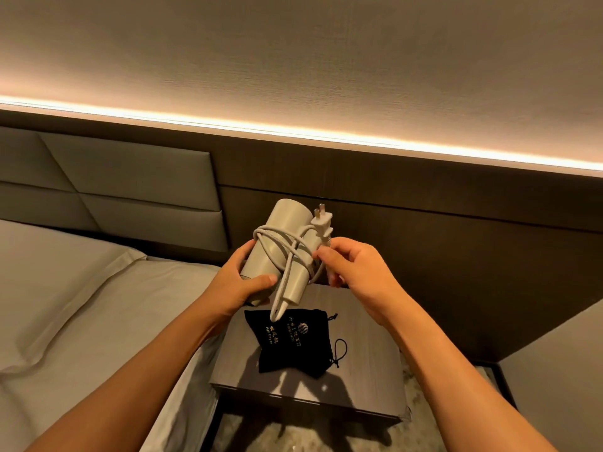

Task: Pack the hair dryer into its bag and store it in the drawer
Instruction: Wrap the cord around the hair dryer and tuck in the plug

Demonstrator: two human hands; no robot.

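Observation:
A pale grey hair dryer (283,230) with its handle folded is held in the air above the nightstand. Its white cord (280,252) is wound around the body, and a loop of it hangs down below. My left hand (241,282) grips the dryer's lower end. My right hand (355,269) pinches the cord just under the white plug (322,221), which sticks up beside the barrel. A black drawstring bag (295,344) with gold lettering lies flat on the nightstand top, below both hands.
The grey nightstand (368,363) stands against a dark wood wall panel. A bed with pale sheets (81,305) and a padded headboard (130,177) lies to the left. Another grey surface (561,370) juts in at the right. No drawer front is visible.

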